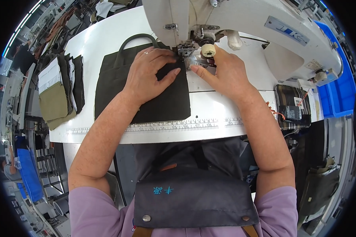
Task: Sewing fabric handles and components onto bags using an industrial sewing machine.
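A dark olive fabric bag (154,104) with a looped handle (124,45) lies flat on the white sewing table, its right edge beside the needle area. My left hand (148,73) rests on the fabric, fingers stretched toward the presser foot (185,49) and thumb apart. At the right of the foot, my right hand (229,73) reaches in under the sewing machine head (168,19). Its thumb points at a shiny metal part, and its fingers curl behind a cream roller (208,50). A small dark item shows between thumb and fingers, too hidden to name.
Stacked olive and dark fabric pieces (53,98) hang over the table's left side. A ruler strip (178,127) runs along the front edge. At the right are a plaid cloth bundle (290,106) and a blue bin (332,91). The machine arm spans the far side.
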`<move>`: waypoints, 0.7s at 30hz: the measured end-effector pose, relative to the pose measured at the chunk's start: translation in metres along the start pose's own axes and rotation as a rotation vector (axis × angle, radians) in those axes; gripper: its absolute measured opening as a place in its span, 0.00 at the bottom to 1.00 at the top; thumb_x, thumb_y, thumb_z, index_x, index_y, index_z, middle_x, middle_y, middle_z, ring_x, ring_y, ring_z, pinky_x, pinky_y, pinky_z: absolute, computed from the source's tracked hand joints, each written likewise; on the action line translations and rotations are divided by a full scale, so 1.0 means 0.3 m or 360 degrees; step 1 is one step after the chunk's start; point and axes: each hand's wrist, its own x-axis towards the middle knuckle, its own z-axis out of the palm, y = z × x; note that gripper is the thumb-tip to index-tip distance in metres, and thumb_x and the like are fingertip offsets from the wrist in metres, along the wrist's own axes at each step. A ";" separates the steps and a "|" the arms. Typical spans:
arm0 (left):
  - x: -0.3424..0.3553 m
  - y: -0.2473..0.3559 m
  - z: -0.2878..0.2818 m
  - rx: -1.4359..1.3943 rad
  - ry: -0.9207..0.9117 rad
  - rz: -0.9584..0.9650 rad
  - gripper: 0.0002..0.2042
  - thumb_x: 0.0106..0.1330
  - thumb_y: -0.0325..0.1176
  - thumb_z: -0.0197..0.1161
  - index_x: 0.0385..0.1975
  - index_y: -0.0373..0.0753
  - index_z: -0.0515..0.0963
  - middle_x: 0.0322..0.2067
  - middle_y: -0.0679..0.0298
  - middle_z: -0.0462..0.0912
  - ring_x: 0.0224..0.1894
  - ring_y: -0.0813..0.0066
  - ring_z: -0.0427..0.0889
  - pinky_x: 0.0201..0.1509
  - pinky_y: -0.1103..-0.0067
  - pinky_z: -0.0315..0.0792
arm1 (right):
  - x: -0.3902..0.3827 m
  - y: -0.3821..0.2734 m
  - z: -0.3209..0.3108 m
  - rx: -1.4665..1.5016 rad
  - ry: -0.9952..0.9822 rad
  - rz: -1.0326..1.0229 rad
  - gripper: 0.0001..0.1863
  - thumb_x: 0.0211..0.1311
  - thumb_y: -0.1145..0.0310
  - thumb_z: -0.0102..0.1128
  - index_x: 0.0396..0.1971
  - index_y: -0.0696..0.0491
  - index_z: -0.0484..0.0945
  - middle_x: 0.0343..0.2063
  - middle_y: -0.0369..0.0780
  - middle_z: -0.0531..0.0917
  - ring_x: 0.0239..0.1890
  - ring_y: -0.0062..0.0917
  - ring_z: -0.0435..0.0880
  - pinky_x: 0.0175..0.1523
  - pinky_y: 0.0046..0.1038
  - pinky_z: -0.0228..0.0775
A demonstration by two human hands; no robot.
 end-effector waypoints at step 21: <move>0.062 0.110 0.028 -0.0104 -0.0258 -0.0729 0.12 0.44 0.38 0.68 0.12 0.39 0.75 0.25 0.66 0.78 0.29 0.65 0.82 0.32 0.71 0.74 | -0.033 0.018 0.026 -0.0228 -0.0002 -0.0373 0.24 0.54 0.68 0.69 0.54 0.44 0.82 0.32 0.37 0.82 0.31 0.34 0.86 0.35 0.37 0.78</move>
